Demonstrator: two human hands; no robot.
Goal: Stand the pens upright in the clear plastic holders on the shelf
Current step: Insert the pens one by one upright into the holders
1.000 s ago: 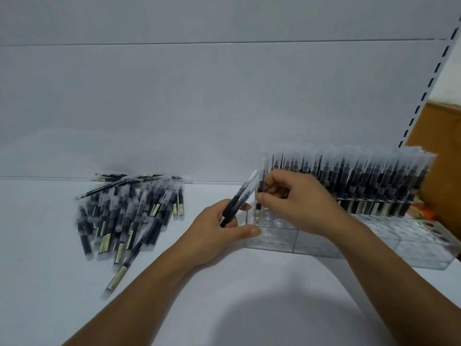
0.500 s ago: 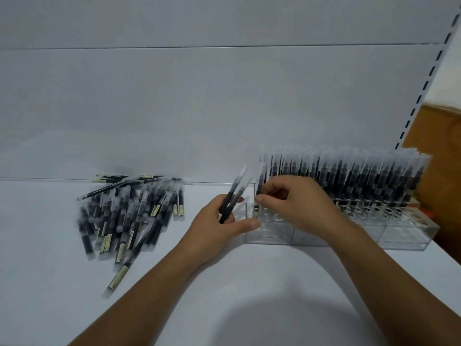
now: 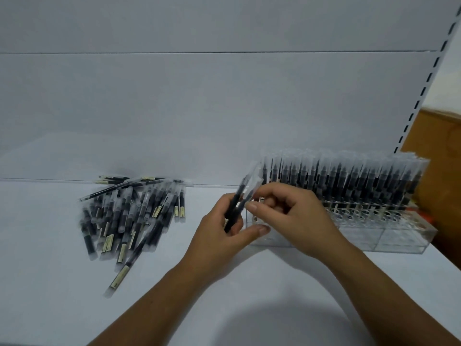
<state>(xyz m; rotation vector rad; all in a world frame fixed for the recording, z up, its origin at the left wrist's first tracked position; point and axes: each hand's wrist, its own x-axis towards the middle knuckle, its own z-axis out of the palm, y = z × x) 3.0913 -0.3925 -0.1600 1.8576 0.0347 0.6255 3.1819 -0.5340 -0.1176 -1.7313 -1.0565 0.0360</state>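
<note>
We are gripping two pens (image 3: 238,196) in the left hand (image 3: 219,236), caps up, as ready stock. The right hand (image 3: 299,221), fingers (image 3: 284,198) curled, is pinching one for transfer into the holder (image 3: 361,242) directly behind it. The pile (image 3: 129,216) is lying left of both.

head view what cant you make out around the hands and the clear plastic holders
Head view:
Left end of the clear plastic holders: hidden behind the right hand.
Whether that hand pinches one of the black clear-capped pens the left hand grips: motion blur.
Print on the cream labels of the loose pens: too small, blurred.
</note>
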